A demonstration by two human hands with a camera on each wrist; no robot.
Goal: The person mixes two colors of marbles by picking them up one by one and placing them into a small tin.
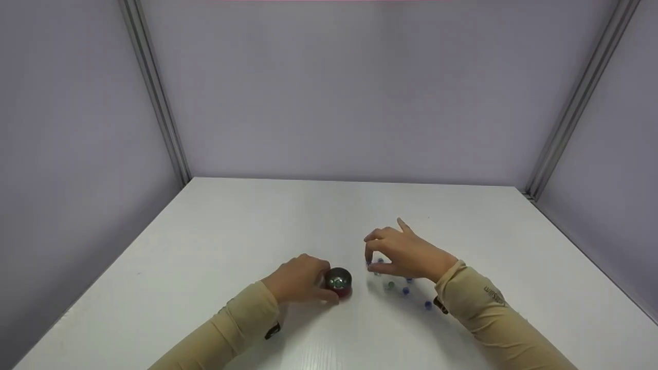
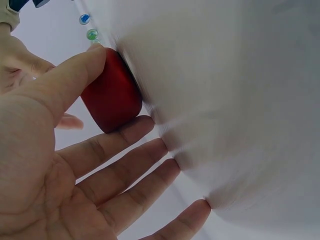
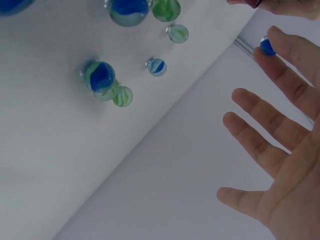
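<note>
A small red cup (image 1: 340, 285) with marbles inside stands on the white table (image 1: 247, 226). My left hand (image 1: 321, 281) grips it from the left; in the left wrist view the thumb (image 2: 70, 75) lies on the red cup (image 2: 112, 97) and the index finger touches its lower side. My right hand (image 1: 370, 261) hovers just right of the cup and pinches a blue marble (image 3: 267, 46) at the index fingertip. Several loose glass marbles (image 1: 405, 291), blue and green, lie on the table under the right wrist, and the right wrist view shows the same marbles (image 3: 102, 76) scattered.
Grey booth walls (image 1: 360, 103) with metal corner posts (image 1: 157, 97) close in the table at the back and on both sides. The cup and the marbles lie near the front middle of the table.
</note>
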